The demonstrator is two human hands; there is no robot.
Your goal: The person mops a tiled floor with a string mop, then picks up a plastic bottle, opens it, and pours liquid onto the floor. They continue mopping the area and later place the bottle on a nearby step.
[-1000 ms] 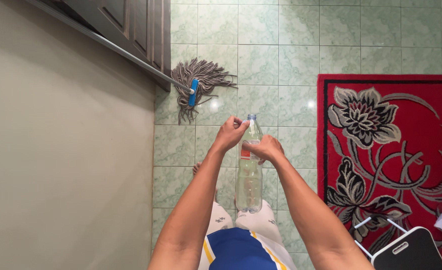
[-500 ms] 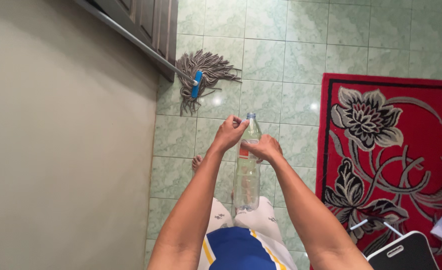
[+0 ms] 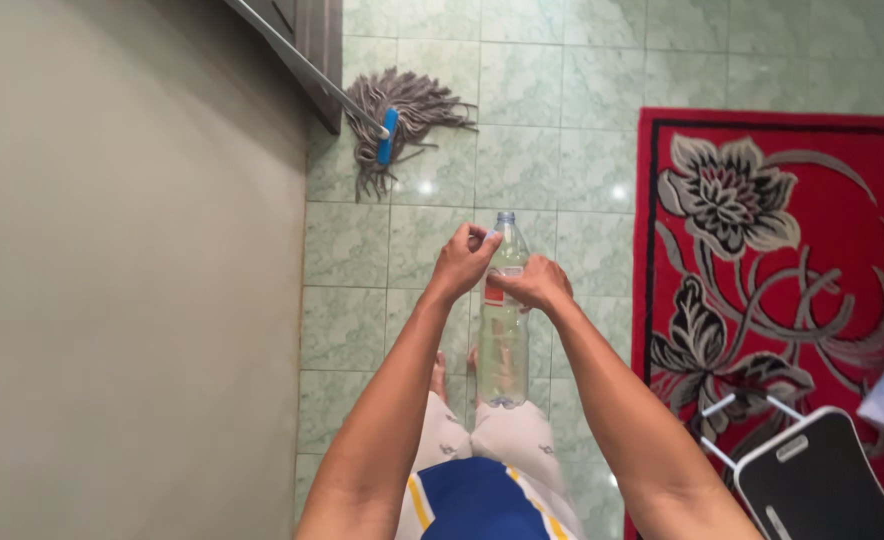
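We see the clear plastic bottle held upright at centre, base near the knees; left hand at 10 o'clock of the neck, fingers pinched closed on something small (cap? cannot tell); right hand at 3 o'clock, grip wrapped round the shoulder by the label; we judge it light, thin-walled, crushable, best held there; mop at 12 o'clock on the floor; red rug at 3.

One clear plastic bottle, one grey string mop, one red floral rug, one black chair, two hands
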